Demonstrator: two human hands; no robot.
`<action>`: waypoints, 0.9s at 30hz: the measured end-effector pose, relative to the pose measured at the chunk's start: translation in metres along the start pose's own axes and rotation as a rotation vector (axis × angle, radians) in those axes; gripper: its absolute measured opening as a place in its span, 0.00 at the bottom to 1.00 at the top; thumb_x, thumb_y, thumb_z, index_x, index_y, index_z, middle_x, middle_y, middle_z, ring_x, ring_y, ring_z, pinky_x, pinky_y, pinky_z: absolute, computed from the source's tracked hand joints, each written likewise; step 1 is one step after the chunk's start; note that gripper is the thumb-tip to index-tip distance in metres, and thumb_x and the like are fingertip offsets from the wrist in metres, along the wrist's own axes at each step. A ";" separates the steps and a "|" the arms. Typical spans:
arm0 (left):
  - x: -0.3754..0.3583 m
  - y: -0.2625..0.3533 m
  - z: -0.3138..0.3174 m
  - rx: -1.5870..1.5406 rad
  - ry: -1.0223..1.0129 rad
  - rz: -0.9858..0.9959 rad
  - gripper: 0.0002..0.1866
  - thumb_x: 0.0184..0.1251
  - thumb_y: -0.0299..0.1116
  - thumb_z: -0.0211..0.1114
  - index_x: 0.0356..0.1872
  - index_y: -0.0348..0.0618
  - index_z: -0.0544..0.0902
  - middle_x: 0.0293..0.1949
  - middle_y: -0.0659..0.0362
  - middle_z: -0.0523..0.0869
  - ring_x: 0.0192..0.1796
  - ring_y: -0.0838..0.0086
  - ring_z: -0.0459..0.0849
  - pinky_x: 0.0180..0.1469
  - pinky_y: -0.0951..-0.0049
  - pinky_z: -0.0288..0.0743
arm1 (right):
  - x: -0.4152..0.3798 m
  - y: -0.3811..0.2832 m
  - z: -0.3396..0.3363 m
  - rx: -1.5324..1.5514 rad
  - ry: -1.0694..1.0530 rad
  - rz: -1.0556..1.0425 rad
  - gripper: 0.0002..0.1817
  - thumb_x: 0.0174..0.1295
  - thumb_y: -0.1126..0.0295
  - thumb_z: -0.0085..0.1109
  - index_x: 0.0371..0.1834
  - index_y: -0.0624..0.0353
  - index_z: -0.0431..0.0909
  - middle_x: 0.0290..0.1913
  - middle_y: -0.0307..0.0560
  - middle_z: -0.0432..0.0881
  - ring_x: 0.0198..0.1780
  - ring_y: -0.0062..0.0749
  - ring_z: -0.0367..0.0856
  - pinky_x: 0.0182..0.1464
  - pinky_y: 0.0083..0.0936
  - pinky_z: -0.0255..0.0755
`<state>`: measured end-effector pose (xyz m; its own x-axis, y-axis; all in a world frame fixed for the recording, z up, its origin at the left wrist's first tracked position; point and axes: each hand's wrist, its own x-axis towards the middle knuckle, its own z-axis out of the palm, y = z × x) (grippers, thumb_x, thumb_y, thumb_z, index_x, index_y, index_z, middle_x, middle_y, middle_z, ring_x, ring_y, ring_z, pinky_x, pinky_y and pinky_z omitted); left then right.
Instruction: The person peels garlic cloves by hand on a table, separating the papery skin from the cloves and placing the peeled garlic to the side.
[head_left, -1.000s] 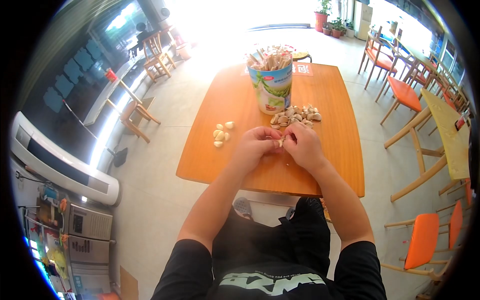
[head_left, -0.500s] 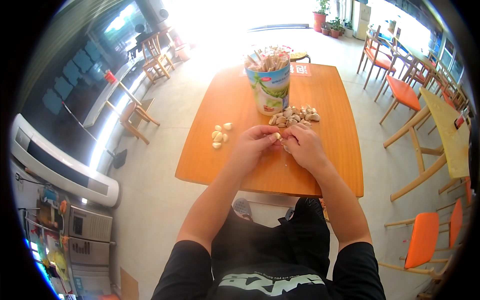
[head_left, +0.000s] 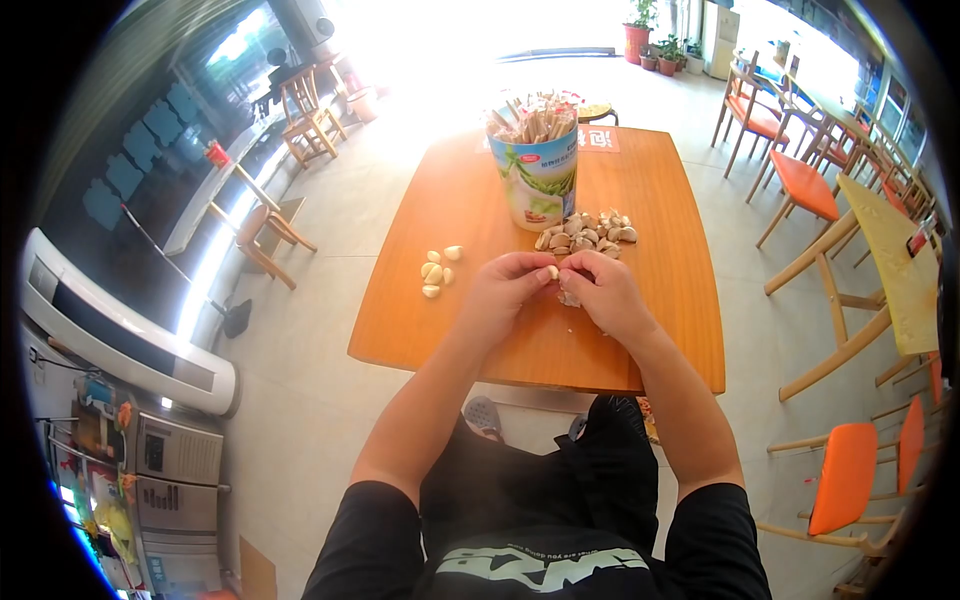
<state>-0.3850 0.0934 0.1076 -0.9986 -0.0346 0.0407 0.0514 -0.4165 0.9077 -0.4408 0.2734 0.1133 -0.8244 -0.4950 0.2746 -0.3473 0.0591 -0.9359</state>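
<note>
Over the middle of the wooden table (head_left: 420, 325), my left hand (head_left: 508, 290) pinches a pale garlic clove (head_left: 553, 272) between thumb and fingers. My right hand (head_left: 607, 290) meets it from the other side, its fingertips closed on the same clove. Bits of garlic skin (head_left: 569, 299) show just under the right fingers. Several peeled cloves (head_left: 433, 273) lie in a loose group to the left of my hands. A heap of unpeeled garlic cloves (head_left: 588, 234) sits just beyond my fingers.
Behind the heap stands a tall printed tub (head_left: 538, 180) filled with paper-wrapped sticks. A red-and-white sign (head_left: 598, 139) lies at the table's far edge. Chairs with orange seats (head_left: 803, 185) stand on the right; a wooden stool (head_left: 262, 225) is on the left.
My right fingers have shifted slightly at the clove, and more garlic skin shows beneath them. The peeled cloves and the heap stay as they were.
</note>
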 end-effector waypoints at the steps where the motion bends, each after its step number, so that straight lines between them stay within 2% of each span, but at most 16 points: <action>1: 0.000 0.000 0.000 -0.001 0.005 0.002 0.10 0.72 0.20 0.63 0.52 0.30 0.84 0.50 0.53 0.87 0.52 0.70 0.86 0.60 0.70 0.83 | 0.000 0.000 0.001 0.000 0.002 0.001 0.08 0.65 0.71 0.64 0.41 0.66 0.82 0.36 0.46 0.82 0.37 0.28 0.80 0.40 0.27 0.75; 4: 0.000 0.000 -0.001 0.013 0.003 0.003 0.11 0.72 0.21 0.64 0.53 0.31 0.83 0.50 0.53 0.87 0.52 0.70 0.87 0.58 0.70 0.83 | 0.000 0.002 0.003 -0.014 0.000 -0.063 0.08 0.65 0.71 0.64 0.41 0.65 0.82 0.36 0.47 0.82 0.36 0.31 0.80 0.40 0.27 0.75; 6: -0.001 0.000 0.001 0.017 -0.002 0.004 0.12 0.72 0.22 0.64 0.54 0.31 0.83 0.51 0.53 0.87 0.52 0.71 0.87 0.57 0.71 0.83 | 0.000 0.003 0.004 -0.120 0.060 -0.192 0.07 0.65 0.71 0.63 0.40 0.65 0.81 0.36 0.50 0.81 0.36 0.36 0.81 0.40 0.29 0.75; 9: -0.004 0.006 0.008 0.097 -0.034 0.003 0.13 0.72 0.22 0.64 0.55 0.32 0.83 0.51 0.53 0.87 0.51 0.72 0.86 0.56 0.72 0.82 | 0.000 0.001 0.003 -0.039 0.076 -0.174 0.07 0.65 0.71 0.63 0.39 0.64 0.81 0.36 0.51 0.82 0.38 0.40 0.81 0.42 0.32 0.76; 12: -0.004 0.006 0.010 0.198 -0.045 0.006 0.14 0.72 0.22 0.64 0.57 0.33 0.82 0.51 0.54 0.87 0.51 0.73 0.86 0.57 0.73 0.81 | 0.000 -0.001 0.002 -0.174 0.122 -0.268 0.07 0.66 0.71 0.62 0.39 0.65 0.81 0.37 0.52 0.82 0.38 0.40 0.82 0.42 0.33 0.76; 16: -0.004 0.002 0.007 0.186 -0.010 0.040 0.13 0.73 0.21 0.62 0.56 0.34 0.82 0.51 0.55 0.87 0.51 0.73 0.86 0.58 0.73 0.81 | -0.001 -0.003 0.005 -0.132 0.096 -0.203 0.07 0.66 0.71 0.63 0.39 0.65 0.81 0.36 0.52 0.82 0.36 0.39 0.82 0.40 0.32 0.76; 18: -0.003 0.000 0.003 0.146 0.003 0.043 0.12 0.73 0.21 0.62 0.54 0.34 0.82 0.50 0.55 0.87 0.51 0.73 0.86 0.58 0.73 0.81 | -0.001 0.000 0.007 -0.081 0.050 -0.100 0.08 0.65 0.70 0.63 0.39 0.64 0.81 0.35 0.52 0.83 0.35 0.38 0.82 0.39 0.32 0.76; 22: -0.005 0.002 0.006 0.080 0.020 0.060 0.09 0.72 0.21 0.64 0.50 0.35 0.82 0.48 0.56 0.88 0.50 0.73 0.87 0.57 0.71 0.82 | 0.000 0.006 0.006 -0.112 0.065 -0.120 0.08 0.64 0.69 0.64 0.39 0.64 0.82 0.33 0.51 0.83 0.33 0.37 0.81 0.38 0.31 0.75; 27: -0.002 -0.003 0.000 0.115 -0.010 0.086 0.09 0.71 0.20 0.65 0.50 0.36 0.82 0.47 0.55 0.88 0.50 0.73 0.87 0.57 0.70 0.83 | 0.000 0.004 0.004 -0.088 0.075 -0.045 0.08 0.62 0.72 0.63 0.38 0.66 0.82 0.31 0.51 0.84 0.31 0.32 0.82 0.36 0.29 0.76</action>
<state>-0.3831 0.0947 0.1045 -0.9907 -0.0568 0.1237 0.1352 -0.3054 0.9426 -0.4403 0.2705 0.1082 -0.8371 -0.4331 0.3342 -0.4194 0.1158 -0.9004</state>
